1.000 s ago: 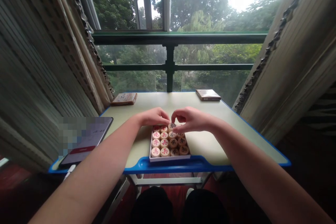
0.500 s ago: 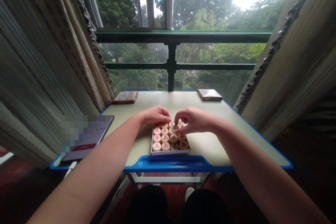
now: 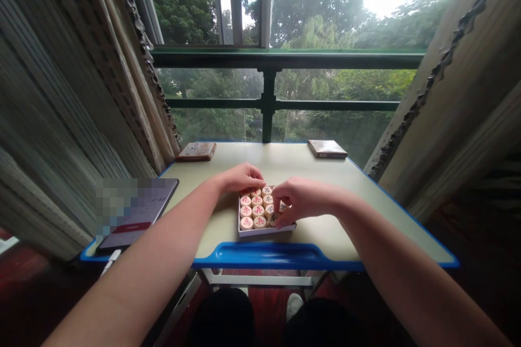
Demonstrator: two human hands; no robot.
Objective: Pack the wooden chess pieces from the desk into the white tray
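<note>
A shallow white box (image 3: 264, 232) of wooden Chinese chess pieces sits near the front of the desk. Red-lettered discs (image 3: 258, 211) fill its left columns and black-lettered ones (image 3: 268, 200) stand to the right. My left hand (image 3: 246, 178) is curled at the box's far edge, its fingertips closed there. Over the right side of the box is my right hand (image 3: 297, 200), thumb and fingers pinched on a black-lettered chess piece (image 3: 274, 219) in the front row. That hand covers part of the right column.
The cream desk (image 3: 342, 227) has a blue edge and a front groove (image 3: 268, 252). A flat box (image 3: 197, 151) lies at the back left, another flat box (image 3: 328, 148) at the back right. On the left is a tablet (image 3: 150, 217) with a white cable (image 3: 110, 261).
My right hand has moved toward me, from the middle rows to the front row of pieces. My left hand stays at the far edge. The view has shifted slightly.
</note>
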